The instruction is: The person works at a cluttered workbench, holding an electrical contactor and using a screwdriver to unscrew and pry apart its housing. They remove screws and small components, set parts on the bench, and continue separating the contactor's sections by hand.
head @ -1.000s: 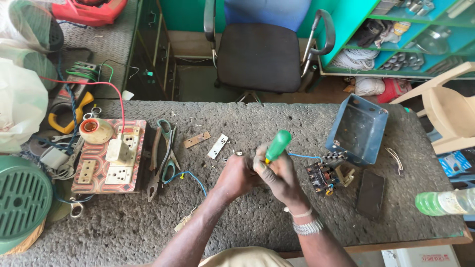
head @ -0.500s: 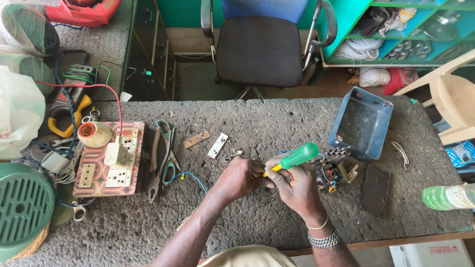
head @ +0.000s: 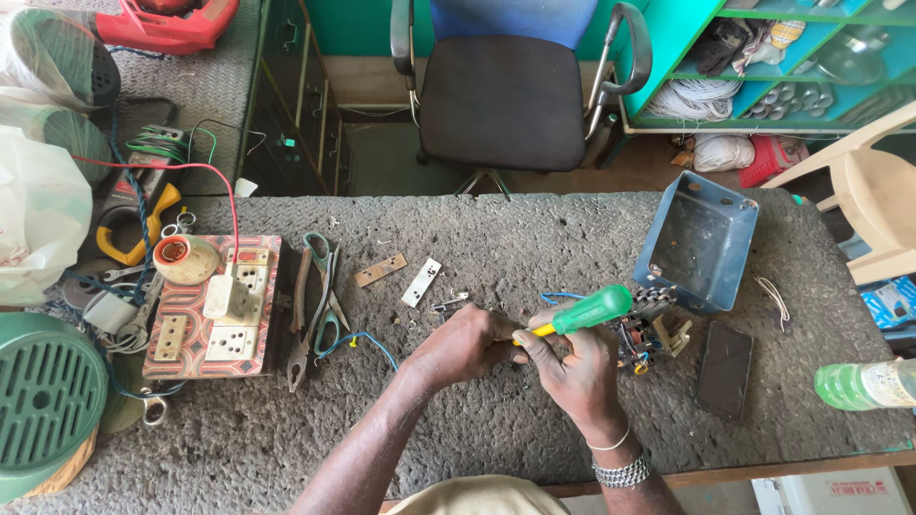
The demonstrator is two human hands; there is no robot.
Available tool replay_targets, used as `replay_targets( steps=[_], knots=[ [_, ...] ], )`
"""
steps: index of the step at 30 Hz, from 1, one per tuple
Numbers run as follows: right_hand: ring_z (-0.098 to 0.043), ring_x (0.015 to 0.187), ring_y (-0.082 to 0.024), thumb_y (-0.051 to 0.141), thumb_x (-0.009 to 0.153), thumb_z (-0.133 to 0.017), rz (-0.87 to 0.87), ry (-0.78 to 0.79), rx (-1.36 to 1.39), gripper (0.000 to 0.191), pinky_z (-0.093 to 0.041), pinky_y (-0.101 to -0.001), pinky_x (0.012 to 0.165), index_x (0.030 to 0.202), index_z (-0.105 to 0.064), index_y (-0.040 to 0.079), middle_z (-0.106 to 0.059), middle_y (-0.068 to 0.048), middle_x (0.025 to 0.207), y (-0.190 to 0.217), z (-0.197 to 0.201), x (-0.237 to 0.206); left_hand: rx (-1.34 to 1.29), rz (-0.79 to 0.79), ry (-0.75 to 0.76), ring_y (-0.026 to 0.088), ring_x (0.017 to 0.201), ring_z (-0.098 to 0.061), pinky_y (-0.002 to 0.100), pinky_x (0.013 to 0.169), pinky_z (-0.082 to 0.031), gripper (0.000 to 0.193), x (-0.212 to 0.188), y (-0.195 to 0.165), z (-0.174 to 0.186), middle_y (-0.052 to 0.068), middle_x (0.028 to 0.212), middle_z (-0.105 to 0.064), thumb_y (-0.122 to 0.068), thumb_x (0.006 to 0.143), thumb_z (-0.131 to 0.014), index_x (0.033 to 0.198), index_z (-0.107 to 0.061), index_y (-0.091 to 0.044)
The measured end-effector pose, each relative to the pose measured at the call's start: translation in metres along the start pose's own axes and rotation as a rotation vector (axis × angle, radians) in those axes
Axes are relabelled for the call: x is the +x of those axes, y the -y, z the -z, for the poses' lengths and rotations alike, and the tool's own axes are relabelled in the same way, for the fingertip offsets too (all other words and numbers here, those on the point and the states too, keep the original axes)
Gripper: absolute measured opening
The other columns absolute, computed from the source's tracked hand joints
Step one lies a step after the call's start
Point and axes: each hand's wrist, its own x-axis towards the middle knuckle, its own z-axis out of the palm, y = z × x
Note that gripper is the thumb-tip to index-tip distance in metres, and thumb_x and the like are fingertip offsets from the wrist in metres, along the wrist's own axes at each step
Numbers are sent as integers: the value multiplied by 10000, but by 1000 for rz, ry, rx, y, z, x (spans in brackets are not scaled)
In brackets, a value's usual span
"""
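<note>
My right hand [head: 575, 371] grips a screwdriver with a green handle [head: 592, 310] and a yellow collar, its shaft pointing left. My left hand [head: 465, 343] is closed around a small part right at the screwdriver's tip; the part is hidden by my fingers. Both hands meet over the middle of the grey carpeted workbench [head: 496, 238]. A cluster of wired electrical parts [head: 647, 336] lies just right of my right hand, with a thin blue wire [head: 556, 298] beside it.
A blue metal box [head: 698, 240] stands tilted at the right, a dark phone [head: 725, 370] below it. Pliers and scissors [head: 315, 305], a socket board [head: 215, 307], a white plate [head: 421, 282], a green bottle [head: 863, 384], a green fan grille [head: 43, 405] and an office chair [head: 503, 86] surround the bench.
The screwdriver has swung from upright to nearly level, handle now to the right. My hands have stayed together at the bench's middle.
</note>
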Motion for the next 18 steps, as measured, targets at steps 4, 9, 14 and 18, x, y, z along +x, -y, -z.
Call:
replay_targets(
  steps=[4,9,14,18],
  knots=[
    [-649,647,-124,157,875,-818,-19,-37,-72,197,-519,-256,581,943,-678,37,-694,-44,843,-2,1,-4,-6,-41,12,344,786,-733,429,678,-573,210,2,4,-1,171,879,-741,-127,836,-804,1005,-743,-20],
    [-657,675,-116,171,868,-825,-11,-61,-99,205,-528,-254,601,941,-684,40,-705,-34,854,-5,2,-7,18,-36,37,323,783,-751,413,687,-590,131,3,8,-3,161,872,-753,-74,857,-757,980,-749,-31],
    [-656,649,-107,167,870,-819,-52,-46,-51,199,-526,-247,588,941,-691,33,-709,-34,848,-5,2,-9,18,-20,38,331,754,-742,417,657,-579,163,5,6,-3,173,852,-746,-96,840,-787,983,-750,-27],
    [-658,642,-109,169,864,-820,-55,-46,-64,208,-527,-250,584,943,-690,26,-710,-37,841,-5,2,-9,27,27,48,329,727,-739,418,642,-577,165,4,2,-1,176,837,-744,-104,838,-793,983,-755,-35]
  ],
)
